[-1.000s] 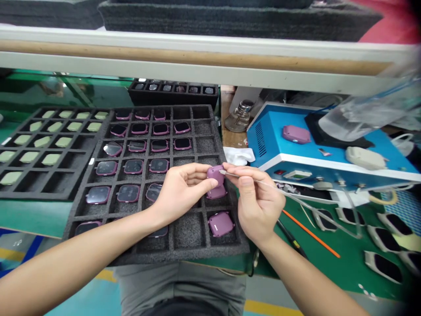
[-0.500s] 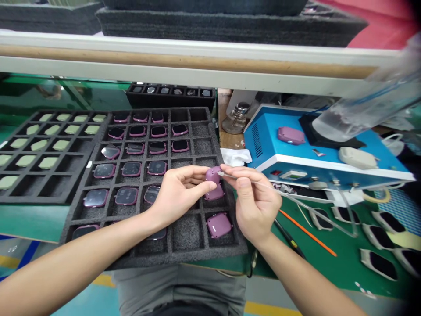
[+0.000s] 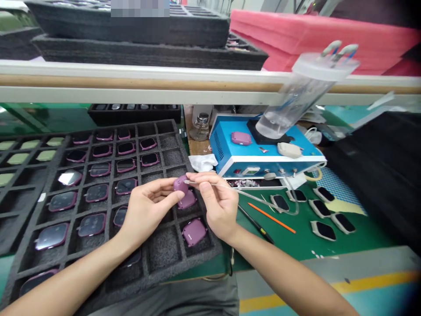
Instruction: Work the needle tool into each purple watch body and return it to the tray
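Note:
My left hand [image 3: 148, 208] pinches a purple watch case [image 3: 180, 185] above the right side of the black foam tray [image 3: 164, 259]. Closed around a thin clear tube with a needle-like tip [image 3: 190, 181] is my right hand [image 3: 215, 204]; the tip is at the case's edge, and I cannot tell whether it touches. Just below the held case, another purple case [image 3: 187, 199] sits in a compartment, and a third [image 3: 194, 231] lies nearer to me. Purple-rimmed watches with dark screens [image 3: 92, 224] fill several compartments to the left.
A blue machine [image 3: 230, 151] carries a clear cylinder [image 3: 289, 103], a purple case and a beige case. On the green mat lie an orange stick [image 3: 271, 217], a black pen [image 3: 256, 224] and several beige watches [image 3: 323, 230]. Foam trays [image 3: 131, 52] are stacked on the shelf.
The camera view has turned right, so the tray and hands appear further left and more of the machine shows. Both hands keep their hold on the case and the tube.

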`<action>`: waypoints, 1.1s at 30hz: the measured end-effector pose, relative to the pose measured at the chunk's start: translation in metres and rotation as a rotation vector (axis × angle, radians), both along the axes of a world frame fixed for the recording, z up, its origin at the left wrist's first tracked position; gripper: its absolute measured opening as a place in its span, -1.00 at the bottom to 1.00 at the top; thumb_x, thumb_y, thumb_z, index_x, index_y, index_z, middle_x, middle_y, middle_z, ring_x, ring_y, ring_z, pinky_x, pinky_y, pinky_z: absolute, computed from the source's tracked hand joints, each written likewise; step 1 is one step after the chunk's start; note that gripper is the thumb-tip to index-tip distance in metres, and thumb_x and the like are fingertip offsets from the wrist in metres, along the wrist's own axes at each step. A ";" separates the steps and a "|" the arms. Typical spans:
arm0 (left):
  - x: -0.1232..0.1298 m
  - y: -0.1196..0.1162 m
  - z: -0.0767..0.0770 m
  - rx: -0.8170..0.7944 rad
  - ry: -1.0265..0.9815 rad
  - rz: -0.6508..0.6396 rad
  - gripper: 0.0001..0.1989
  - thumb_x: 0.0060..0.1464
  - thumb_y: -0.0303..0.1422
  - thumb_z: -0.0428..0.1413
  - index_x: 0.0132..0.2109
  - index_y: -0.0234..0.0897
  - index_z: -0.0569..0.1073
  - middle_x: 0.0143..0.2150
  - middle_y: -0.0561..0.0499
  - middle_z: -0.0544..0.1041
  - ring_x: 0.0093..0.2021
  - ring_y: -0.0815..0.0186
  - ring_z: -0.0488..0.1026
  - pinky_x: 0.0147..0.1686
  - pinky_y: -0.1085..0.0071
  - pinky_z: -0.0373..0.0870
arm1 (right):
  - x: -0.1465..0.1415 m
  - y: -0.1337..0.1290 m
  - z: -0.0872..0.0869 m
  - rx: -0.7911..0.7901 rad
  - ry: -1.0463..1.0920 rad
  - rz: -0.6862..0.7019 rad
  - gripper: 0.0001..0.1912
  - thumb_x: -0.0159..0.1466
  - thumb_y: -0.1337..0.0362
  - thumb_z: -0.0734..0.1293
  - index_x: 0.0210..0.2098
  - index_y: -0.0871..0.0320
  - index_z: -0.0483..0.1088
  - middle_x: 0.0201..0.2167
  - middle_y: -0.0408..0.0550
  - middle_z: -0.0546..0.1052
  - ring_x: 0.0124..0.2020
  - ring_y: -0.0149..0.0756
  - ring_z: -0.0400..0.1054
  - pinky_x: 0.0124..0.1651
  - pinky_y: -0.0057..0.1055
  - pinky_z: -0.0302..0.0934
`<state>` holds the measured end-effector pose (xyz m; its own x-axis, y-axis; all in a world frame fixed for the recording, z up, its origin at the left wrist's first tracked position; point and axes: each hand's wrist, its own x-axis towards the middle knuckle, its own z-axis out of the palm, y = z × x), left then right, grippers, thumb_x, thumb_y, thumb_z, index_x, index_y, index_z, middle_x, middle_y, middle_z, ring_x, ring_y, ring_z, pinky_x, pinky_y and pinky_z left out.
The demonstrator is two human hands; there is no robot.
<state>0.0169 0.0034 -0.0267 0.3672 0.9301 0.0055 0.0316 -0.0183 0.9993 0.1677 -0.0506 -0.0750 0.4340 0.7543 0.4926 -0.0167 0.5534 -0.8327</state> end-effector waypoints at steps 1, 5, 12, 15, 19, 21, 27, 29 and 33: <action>0.000 0.000 0.000 0.004 0.002 0.003 -0.65 -0.17 -0.32 0.50 -0.17 -0.27 0.72 -0.24 -0.05 0.76 -0.30 0.26 0.70 -0.22 0.46 0.66 | 0.000 0.000 0.000 0.000 0.000 -0.001 -0.83 0.46 0.25 0.32 -0.14 0.07 0.58 -0.12 0.01 0.63 0.00 -0.16 0.58 0.09 -0.12 0.50; 0.001 0.000 0.003 0.021 0.024 0.011 -0.64 -0.17 -0.27 0.50 -0.18 -0.28 0.72 -0.24 -0.06 0.75 -0.30 0.23 0.70 -0.22 0.43 0.67 | 0.000 0.000 0.000 -0.003 0.003 0.004 -0.83 0.46 0.24 0.31 -0.14 0.06 0.58 -0.12 0.01 0.63 0.01 -0.15 0.57 0.10 -0.09 0.49; 0.000 0.001 0.004 0.038 0.051 0.006 -0.60 -0.17 -0.22 0.50 -0.15 -0.29 0.72 -0.19 -0.09 0.75 -0.27 0.18 0.71 -0.17 0.35 0.69 | 0.000 0.002 0.001 -0.006 0.012 0.012 -0.83 0.46 0.22 0.31 -0.14 0.07 0.57 -0.12 0.02 0.61 0.01 -0.16 0.58 0.11 -0.11 0.50; 0.000 0.001 0.003 0.035 0.049 0.011 -0.58 -0.17 -0.20 0.51 -0.15 -0.29 0.72 -0.19 -0.10 0.75 -0.26 0.16 0.71 -0.16 0.32 0.69 | 0.000 0.002 0.002 -0.012 0.000 0.004 -0.82 0.46 0.21 0.31 -0.15 0.08 0.57 -0.12 0.02 0.62 0.01 -0.17 0.58 0.10 -0.14 0.51; 0.000 0.001 0.004 0.023 0.045 0.011 -0.60 -0.17 -0.23 0.51 -0.15 -0.27 0.72 -0.19 -0.08 0.75 -0.25 0.19 0.71 -0.15 0.35 0.68 | 0.000 0.001 0.002 -0.008 -0.005 -0.002 -0.82 0.46 0.20 0.31 -0.15 0.08 0.56 -0.13 0.02 0.62 0.01 -0.17 0.58 0.09 -0.14 0.52; 0.000 0.001 0.004 0.025 0.044 0.004 -0.61 -0.17 -0.24 0.51 -0.15 -0.27 0.72 -0.19 -0.08 0.75 -0.25 0.20 0.70 -0.15 0.36 0.67 | 0.000 0.002 0.002 -0.007 -0.003 -0.002 -0.82 0.46 0.21 0.31 -0.15 0.08 0.56 -0.13 0.02 0.62 0.00 -0.18 0.59 0.09 -0.14 0.52; -0.001 0.001 0.002 0.037 0.062 0.005 -0.65 -0.11 -0.25 0.48 -0.15 -0.28 0.72 -0.20 -0.08 0.75 -0.27 0.22 0.70 -0.18 0.38 0.66 | 0.000 0.001 0.001 -0.007 -0.027 -0.015 -0.82 0.46 0.21 0.31 -0.15 0.08 0.56 -0.12 0.02 0.64 -0.01 -0.20 0.58 0.10 -0.16 0.51; -0.001 0.001 0.002 0.038 0.058 0.000 -0.65 -0.10 -0.26 0.48 -0.14 -0.28 0.71 -0.19 -0.08 0.75 -0.26 0.22 0.69 -0.17 0.39 0.66 | 0.000 0.001 0.001 -0.005 -0.024 -0.013 -0.82 0.46 0.22 0.31 -0.15 0.08 0.56 -0.12 0.01 0.64 0.00 -0.20 0.58 0.10 -0.16 0.50; -0.001 0.001 0.001 0.036 0.054 -0.008 -0.66 -0.09 -0.27 0.47 -0.13 -0.28 0.71 -0.19 -0.07 0.75 -0.26 0.24 0.69 -0.17 0.41 0.65 | 0.000 0.001 0.001 -0.006 -0.021 -0.011 -0.82 0.46 0.22 0.31 -0.15 0.09 0.57 -0.12 0.02 0.64 -0.01 -0.19 0.58 0.09 -0.16 0.50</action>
<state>0.0155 0.0045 -0.0254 0.3753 0.9267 0.0194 0.0847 -0.0551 0.9949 0.1680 -0.0495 -0.0740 0.4321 0.7523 0.4972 0.0074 0.5484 -0.8362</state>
